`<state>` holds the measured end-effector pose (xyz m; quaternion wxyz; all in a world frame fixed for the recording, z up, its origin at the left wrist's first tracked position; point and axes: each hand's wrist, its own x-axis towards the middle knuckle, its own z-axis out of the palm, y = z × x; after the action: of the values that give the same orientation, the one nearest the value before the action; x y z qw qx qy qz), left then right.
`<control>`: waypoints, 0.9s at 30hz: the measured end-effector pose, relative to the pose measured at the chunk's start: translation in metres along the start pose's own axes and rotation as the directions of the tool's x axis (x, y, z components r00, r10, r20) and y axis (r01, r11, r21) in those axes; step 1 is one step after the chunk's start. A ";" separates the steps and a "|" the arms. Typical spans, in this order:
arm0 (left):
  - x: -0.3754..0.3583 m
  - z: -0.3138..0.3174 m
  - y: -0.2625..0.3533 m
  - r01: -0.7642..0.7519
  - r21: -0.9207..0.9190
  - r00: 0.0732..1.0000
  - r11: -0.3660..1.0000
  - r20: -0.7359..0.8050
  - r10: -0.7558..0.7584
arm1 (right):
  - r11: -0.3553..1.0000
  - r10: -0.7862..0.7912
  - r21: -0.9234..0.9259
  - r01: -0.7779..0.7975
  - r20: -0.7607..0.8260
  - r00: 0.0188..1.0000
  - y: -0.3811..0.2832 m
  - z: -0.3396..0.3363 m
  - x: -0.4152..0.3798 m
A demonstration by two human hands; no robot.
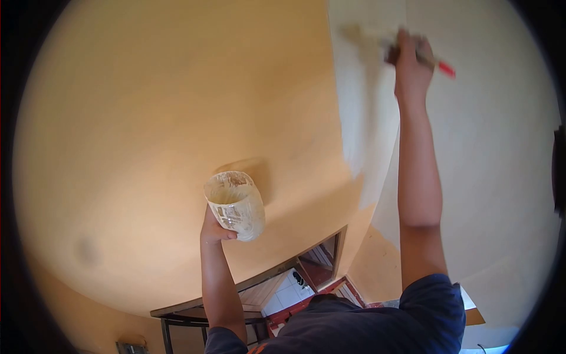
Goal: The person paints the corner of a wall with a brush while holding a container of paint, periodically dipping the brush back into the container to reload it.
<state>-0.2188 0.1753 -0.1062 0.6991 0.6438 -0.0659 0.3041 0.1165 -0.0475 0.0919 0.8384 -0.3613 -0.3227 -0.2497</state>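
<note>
My left hand [218, 229] is wrapped around a cut-off clear plastic container [246, 217], smeared with cream paint inside and out. It is held upright, slightly tilted, in front of the orange-yellow wall [159, 112]. High up near the corner, my right hand [414, 64] grips a paintbrush [446, 69] with a red handle end. The bristles point left towards a pale painted strip [352, 112] on the wall; motion blurs them, so contact is hard to judge.
Right of the corner stands a pale wall [483, 147], orange lower down. Below are a doorway frame [339, 253], white floor tiles [286, 298] and a dark metal frame [167, 336]. An electrical box [132, 347] sits at the lower left.
</note>
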 end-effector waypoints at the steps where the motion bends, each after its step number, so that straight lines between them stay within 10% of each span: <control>1: 0.000 0.001 0.001 0.009 -0.011 1.000 1.000 0.000 -0.009 | 0.997 -0.041 0.065 0.040 0.009 0.999 -0.005 0.018 0.021; 6: 0.002 0.004 0.007 0.021 -0.026 1.000 0.999 0.011 -0.021 | 0.978 -0.190 0.111 0.178 0.114 0.975 -0.013 0.064 0.066; 15: 0.001 0.007 0.006 -0.017 -0.056 1.000 0.998 -0.008 0.016 | 0.912 0.159 -0.401 -0.083 0.160 0.974 0.093 -0.097 -0.135; 18: -0.005 -0.007 -0.004 0.041 -0.017 0.999 0.999 -0.005 -0.041 | 0.862 0.475 -0.252 -0.440 0.095 0.875 0.110 -0.147 -0.220; 24: 0.002 -0.009 -0.004 -0.011 0.036 0.998 0.999 0.057 0.009 | 0.881 0.306 -0.387 -0.271 0.028 0.952 0.104 -0.151 -0.200; 27: 0.003 -0.010 -0.004 -0.096 0.055 0.993 0.994 0.067 0.093 | 0.943 0.326 -0.055 -0.327 -0.038 0.945 0.074 -0.099 -0.152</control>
<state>-0.2169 0.1854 -0.1099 0.6625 0.6694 -0.1099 0.3177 0.0992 -0.0505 -0.1029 0.8614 -0.4312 -0.2389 -0.1221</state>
